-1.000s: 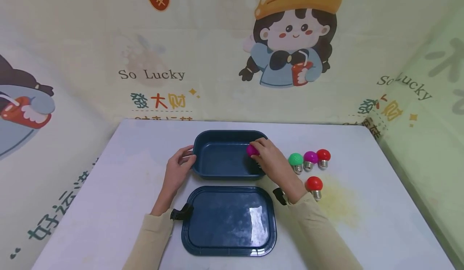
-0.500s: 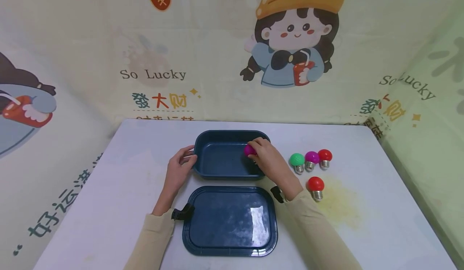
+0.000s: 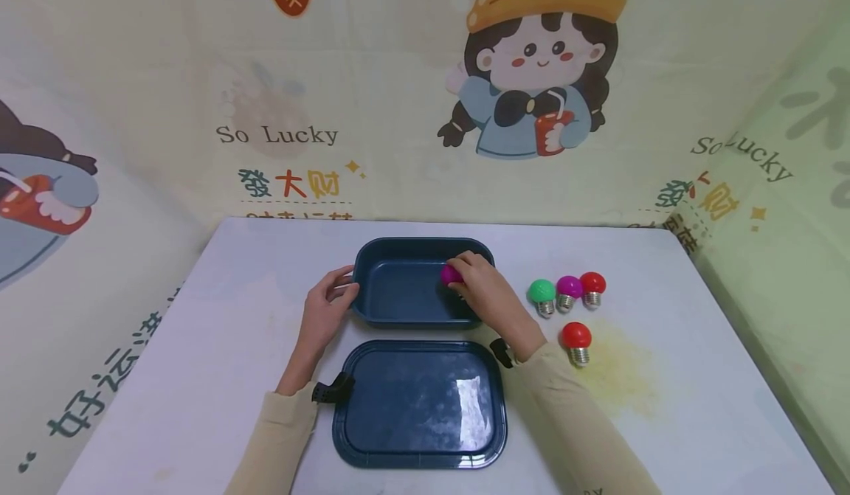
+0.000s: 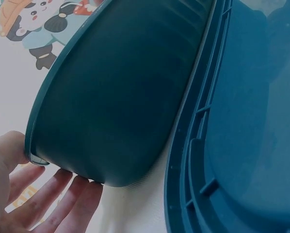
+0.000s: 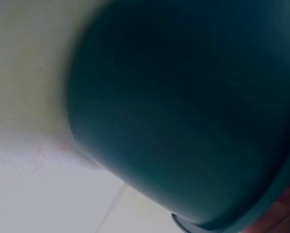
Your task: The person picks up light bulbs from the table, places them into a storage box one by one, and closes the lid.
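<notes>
My right hand (image 3: 489, 288) pinches a purple light bulb (image 3: 451, 274) over the right end of a dark blue plastic box (image 3: 398, 320); the fingers hide most of the bulb's metal base. My left hand (image 3: 323, 310) touches the box's left end. In the left wrist view, the left hand's extended fingers (image 4: 82, 204) meet the outer wall (image 4: 106, 107) near the rim. The right wrist view is mostly filled by the box's outer wall (image 5: 184, 116), with part of the right hand (image 5: 278, 213) at the lower right corner.
A matching blue lid (image 3: 405, 406) lies in front of the box. To the right are a green bulb (image 3: 542, 291), another purple bulb (image 3: 569, 287), a red bulb (image 3: 593, 283) and a nearer red bulb (image 3: 575, 335). Printed cloth (image 3: 392, 97) hangs behind the white table (image 3: 697, 347).
The right hand has moved slightly left over the box with the purple light bulb. The left hand stays at the box's left end, and the other bulbs and lid keep their places.
</notes>
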`<state>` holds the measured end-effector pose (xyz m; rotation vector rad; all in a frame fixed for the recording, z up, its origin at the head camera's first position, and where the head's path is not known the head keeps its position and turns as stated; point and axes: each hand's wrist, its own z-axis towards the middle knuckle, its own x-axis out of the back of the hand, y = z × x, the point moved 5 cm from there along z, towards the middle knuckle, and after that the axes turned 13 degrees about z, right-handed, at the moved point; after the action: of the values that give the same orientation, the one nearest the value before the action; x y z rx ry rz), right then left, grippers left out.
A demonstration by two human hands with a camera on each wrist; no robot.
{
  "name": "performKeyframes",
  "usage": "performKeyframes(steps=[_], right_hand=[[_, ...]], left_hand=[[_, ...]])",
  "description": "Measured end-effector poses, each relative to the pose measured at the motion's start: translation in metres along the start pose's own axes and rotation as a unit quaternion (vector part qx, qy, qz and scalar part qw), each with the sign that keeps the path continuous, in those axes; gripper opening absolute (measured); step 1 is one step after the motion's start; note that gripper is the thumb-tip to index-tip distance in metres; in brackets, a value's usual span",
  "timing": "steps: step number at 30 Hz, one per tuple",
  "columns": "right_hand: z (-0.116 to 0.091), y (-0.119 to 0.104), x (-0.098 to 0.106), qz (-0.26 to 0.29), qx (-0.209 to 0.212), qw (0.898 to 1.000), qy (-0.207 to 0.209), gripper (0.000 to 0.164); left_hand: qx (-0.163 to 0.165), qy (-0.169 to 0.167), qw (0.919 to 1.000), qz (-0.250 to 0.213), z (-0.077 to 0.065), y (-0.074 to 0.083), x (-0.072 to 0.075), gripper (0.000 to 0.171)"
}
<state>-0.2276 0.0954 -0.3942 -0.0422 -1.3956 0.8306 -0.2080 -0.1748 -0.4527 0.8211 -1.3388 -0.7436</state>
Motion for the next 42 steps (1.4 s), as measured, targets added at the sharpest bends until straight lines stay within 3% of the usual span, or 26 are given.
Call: performKeyframes(steps=[24, 42], right_hand=[[0.006, 0.003, -0.013, 0.002, 0.028, 1.000, -0.010, 0.035], [0.010, 0.003, -0.019, -0.015, 0.023, 0.999, -0.022, 0.034]], left_hand=[[0.008, -0.002, 0.9999, -0.007, 0.000, -0.001, 0.000, 0.042], [0.013, -0.005, 0.9998, -0.013, -0.001, 0.000, 0.000, 0.043]])
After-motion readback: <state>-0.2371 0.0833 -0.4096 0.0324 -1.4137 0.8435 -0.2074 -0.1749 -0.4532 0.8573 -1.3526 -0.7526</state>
